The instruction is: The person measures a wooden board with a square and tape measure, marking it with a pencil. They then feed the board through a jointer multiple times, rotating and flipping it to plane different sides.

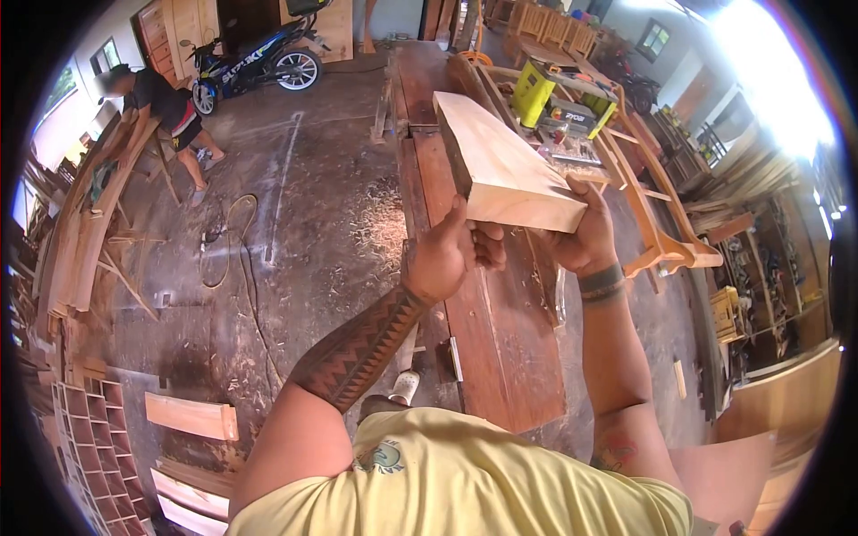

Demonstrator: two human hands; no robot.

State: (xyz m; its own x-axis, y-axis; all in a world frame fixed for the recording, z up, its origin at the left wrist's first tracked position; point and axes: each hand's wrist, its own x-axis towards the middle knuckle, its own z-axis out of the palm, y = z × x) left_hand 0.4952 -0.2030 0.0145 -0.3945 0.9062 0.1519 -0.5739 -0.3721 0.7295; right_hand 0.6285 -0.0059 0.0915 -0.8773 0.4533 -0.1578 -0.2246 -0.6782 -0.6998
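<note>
A thick, pale wooden plank [511,165] is held up in front of me above the long reddish-brown workbench [509,348], its near end grain facing me. My left hand [449,252] is closed at the plank's near left corner, thumb up along the side and fingers curled by the lower edge. At the near right corner, my right hand [586,230] wraps the edge with its thumb on top; its other fingers are partly hidden beneath the wood. The plank's far end points away from me along the bench.
A yellow-green planer [560,100] stands beyond the plank, near a curved wooden frame [657,246]. On the left, a person [165,107] bends over stacked boards [89,241]. A cable [243,259] and wood shavings [382,219] lie on the floor. Behind stands a motorcycle [259,71].
</note>
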